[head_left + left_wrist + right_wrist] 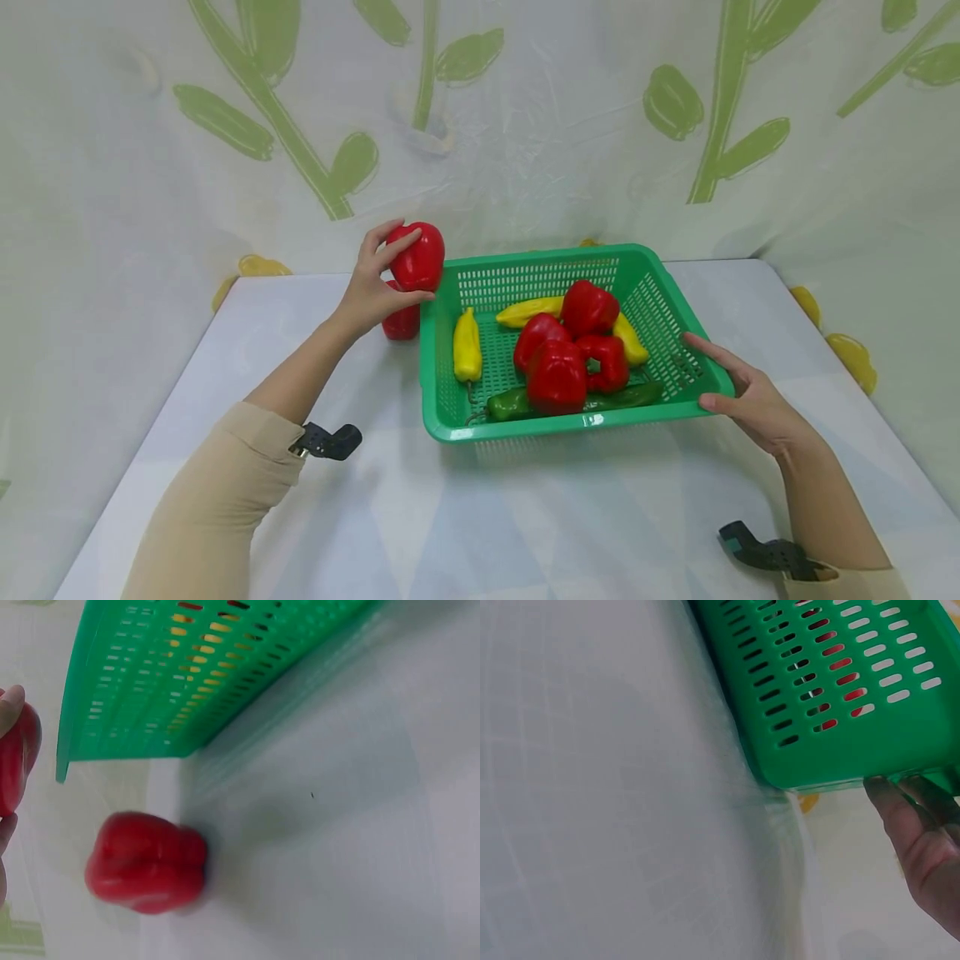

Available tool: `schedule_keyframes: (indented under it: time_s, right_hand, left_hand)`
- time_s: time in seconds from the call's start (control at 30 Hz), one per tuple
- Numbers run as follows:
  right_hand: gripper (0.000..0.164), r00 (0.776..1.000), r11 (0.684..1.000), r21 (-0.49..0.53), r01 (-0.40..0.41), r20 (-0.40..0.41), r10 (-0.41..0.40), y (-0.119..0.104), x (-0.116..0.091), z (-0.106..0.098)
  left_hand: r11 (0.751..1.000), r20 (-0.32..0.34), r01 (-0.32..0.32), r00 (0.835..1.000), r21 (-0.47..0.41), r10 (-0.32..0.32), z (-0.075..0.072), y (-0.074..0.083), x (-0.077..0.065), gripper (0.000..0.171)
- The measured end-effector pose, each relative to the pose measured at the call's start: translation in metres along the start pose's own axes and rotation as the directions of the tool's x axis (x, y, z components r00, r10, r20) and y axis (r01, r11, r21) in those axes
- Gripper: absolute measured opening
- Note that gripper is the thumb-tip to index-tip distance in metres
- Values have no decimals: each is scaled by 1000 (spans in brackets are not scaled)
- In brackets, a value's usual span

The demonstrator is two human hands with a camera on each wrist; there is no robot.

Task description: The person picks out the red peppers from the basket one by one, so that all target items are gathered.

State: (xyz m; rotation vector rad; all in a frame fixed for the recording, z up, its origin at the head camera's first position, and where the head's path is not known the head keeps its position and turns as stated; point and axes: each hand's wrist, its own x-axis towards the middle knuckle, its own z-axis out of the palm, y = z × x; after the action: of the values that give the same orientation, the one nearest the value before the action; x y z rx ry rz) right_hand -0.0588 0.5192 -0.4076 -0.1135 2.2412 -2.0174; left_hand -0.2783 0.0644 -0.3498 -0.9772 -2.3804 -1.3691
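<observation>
Left sleeve (217,492); fingers (398,247) parted, gripping red pepper (423,265).

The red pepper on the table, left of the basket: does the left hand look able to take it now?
Probably not: the left hand is close to the red pepper on the table, but already holds another pepper.

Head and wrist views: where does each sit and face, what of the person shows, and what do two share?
Head: on the head, facing forward and down at the green basket; left hand, right hand, forearms show.
Left wrist: worn there, facing the basket's side; left fingers show.
Right wrist: worn there, facing the basket's wall; right hand partly shows.
Head and left wrist share the held red bell pepper.
</observation>
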Motion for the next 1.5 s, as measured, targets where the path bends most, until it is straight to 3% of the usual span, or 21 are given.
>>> schedule_keyframes:
  time_s: [0.23, 0.53, 0.7, 0.87, 1.2, 1.5]
  right_hand:
    - [68, 1000, 1000, -2, -5, -6, 5, 0, -1, 1]
    - [68, 1000, 1000, -24, -18, -16, 18, 2, -1, 2]
    - [68, 1000, 1000, -26, -13, -16, 12, 1, -1, 2]
    - [68, 1000, 999, -31, -4, -15, 3, 0, -1, 1]
    - [67, 1000, 1000, -23, -12, -16, 12, 0, -1, 1]
    - [67, 1000, 1000, -14, -11, -15, 11, -1, 0, 1]
  left_hand:
    - [999, -15, 22, 1000, 46, -21, -18, -14, -14, 82]
    - [988, -18, 123, 992, 90, -122, -43, -32, -33, 86]
    - [976, -25, 207, 978, 65, -205, -57, -42, -39, 87]
    - [950, -12, 303, 953, 76, -303, -67, -52, -47, 88]
    - [914, 29, 384, 920, 130, -390, -69, -70, -58, 89]
    - [927, 146, 344, 919, 152, -365, -62, -83, -62, 86]
